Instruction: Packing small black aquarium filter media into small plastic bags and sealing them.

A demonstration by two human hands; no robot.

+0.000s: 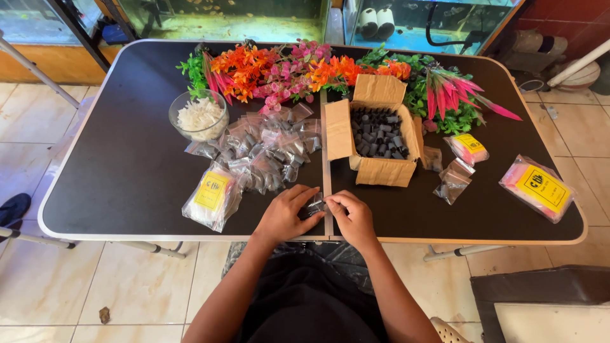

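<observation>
Left hand (286, 215) and right hand (353, 217) pinch a small clear plastic packet of dark pieces (314, 206) between closed fingers at the near edge of a black folding table (127, 171); beyond lie a heap of similar packets (267, 152) and an open cardboard box of dark tubes (376, 136).

One open cardboard box (379, 170) of many small dark tubes, one glass bowl (198, 115) of white bits, three yellow-labelled packets (213, 196), two loose clear bags (454, 181), one heap of small clear bags (267, 149) too many to count.
</observation>
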